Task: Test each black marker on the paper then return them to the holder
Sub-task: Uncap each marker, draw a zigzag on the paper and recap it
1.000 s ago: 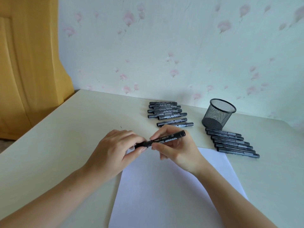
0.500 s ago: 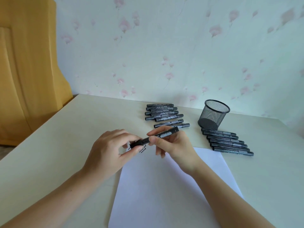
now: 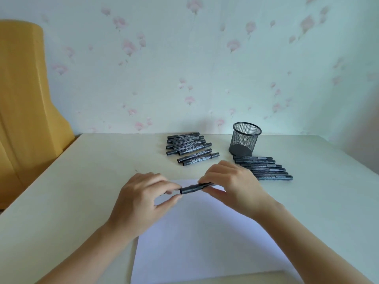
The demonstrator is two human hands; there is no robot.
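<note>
Here both hands gripped one marker point(image 3: 195, 187): left hand point(image 3: 141, 198) pinched cap end, right hand point(image 3: 233, 186) held barrel. Best seat cap straight, squeezing firmly until snug.

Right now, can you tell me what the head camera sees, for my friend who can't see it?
Two hands hold one black marker over a white sheet of paper on a pale table: the left hand at its end, the right hand around the barrel. Behind them, a black mesh holder stands upright, with one group of markers to its left and a row of markers in front of it.
</note>
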